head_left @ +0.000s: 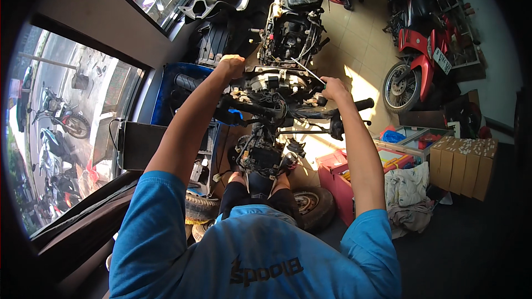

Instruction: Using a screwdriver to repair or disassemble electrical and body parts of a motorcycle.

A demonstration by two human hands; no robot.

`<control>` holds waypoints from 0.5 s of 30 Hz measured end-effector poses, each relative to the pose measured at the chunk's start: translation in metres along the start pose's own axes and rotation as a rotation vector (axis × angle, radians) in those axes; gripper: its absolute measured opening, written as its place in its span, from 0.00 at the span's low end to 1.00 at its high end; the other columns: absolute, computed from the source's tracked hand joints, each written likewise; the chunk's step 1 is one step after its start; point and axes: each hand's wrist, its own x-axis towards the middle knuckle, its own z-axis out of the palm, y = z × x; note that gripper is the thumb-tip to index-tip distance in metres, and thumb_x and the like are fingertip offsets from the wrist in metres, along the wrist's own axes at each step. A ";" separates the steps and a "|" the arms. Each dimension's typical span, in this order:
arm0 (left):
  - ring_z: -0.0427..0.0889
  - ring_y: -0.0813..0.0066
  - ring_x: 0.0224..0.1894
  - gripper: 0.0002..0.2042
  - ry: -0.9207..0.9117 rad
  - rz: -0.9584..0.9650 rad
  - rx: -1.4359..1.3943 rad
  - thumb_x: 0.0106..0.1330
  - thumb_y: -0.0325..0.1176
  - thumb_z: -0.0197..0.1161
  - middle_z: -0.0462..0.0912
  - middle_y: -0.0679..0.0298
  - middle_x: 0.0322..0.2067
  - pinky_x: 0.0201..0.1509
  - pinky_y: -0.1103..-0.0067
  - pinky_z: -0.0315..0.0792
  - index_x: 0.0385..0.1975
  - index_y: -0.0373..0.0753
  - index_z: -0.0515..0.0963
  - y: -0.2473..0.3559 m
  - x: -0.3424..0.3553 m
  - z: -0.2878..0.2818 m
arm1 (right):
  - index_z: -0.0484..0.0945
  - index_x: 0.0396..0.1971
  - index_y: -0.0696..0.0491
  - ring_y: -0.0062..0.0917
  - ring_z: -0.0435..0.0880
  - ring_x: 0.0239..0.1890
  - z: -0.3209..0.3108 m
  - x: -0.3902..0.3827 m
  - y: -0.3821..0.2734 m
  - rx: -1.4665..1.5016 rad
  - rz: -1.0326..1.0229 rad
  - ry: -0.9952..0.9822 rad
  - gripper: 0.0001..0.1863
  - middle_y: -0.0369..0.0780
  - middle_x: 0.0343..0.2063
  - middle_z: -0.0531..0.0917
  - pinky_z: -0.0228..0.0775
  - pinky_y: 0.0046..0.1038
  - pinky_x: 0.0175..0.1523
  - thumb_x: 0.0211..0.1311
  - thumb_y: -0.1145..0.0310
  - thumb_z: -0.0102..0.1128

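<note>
A stripped motorcycle with bare black handlebars (310, 114) and exposed wiring stands in front of me, my legs on either side of it. My right hand (334, 89) is closed around the near end of a long thin metal tool (308, 71). Its slim shaft points forward and left, over the front of the motorcycle; the handle is hidden in my fingers. My left hand (231, 66) is curled closed at the left front of the motorcycle, beyond the left handlebar. What its fingers grip, if anything, does not show.
Another stripped motorcycle (296, 33) stands just ahead. A red motorcycle (422, 58) is at the far right. On the right are a red cabinet (336, 180), cardboard boxes (463, 163) and crumpled cloth (407, 188). Tyres (318, 210) lie near my legs. Windows (72, 105) line the left.
</note>
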 end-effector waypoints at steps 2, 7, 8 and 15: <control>0.84 0.62 0.36 0.09 0.032 0.058 0.008 0.52 0.40 0.67 0.85 0.62 0.30 0.41 0.67 0.78 0.32 0.50 0.86 -0.011 0.011 0.009 | 0.70 0.60 0.32 0.34 0.75 0.57 -0.001 -0.002 -0.009 -0.012 -0.018 0.007 0.33 0.40 0.54 0.77 0.70 0.34 0.59 0.51 0.69 0.63; 0.85 0.62 0.31 0.05 0.133 0.246 0.148 0.50 0.29 0.62 0.85 0.57 0.26 0.34 0.72 0.79 0.24 0.38 0.83 0.005 0.030 0.014 | 0.76 0.54 0.37 0.32 0.77 0.56 0.002 0.000 0.001 -0.052 0.029 -0.081 0.28 0.36 0.53 0.79 0.70 0.31 0.59 0.49 0.66 0.64; 0.85 0.62 0.30 0.05 0.137 0.211 0.142 0.50 0.30 0.62 0.85 0.57 0.26 0.33 0.72 0.79 0.23 0.38 0.83 0.008 0.029 0.013 | 0.78 0.52 0.38 0.32 0.78 0.54 0.000 -0.005 0.000 -0.085 0.041 -0.051 0.26 0.37 0.51 0.80 0.72 0.31 0.58 0.48 0.66 0.64; 0.84 0.60 0.33 0.05 0.095 0.143 0.095 0.51 0.35 0.63 0.84 0.59 0.26 0.38 0.70 0.78 0.24 0.44 0.82 -0.002 0.029 0.025 | 0.80 0.49 0.37 0.35 0.79 0.53 -0.009 -0.013 -0.007 -0.046 0.067 0.061 0.24 0.40 0.48 0.81 0.72 0.35 0.56 0.48 0.69 0.59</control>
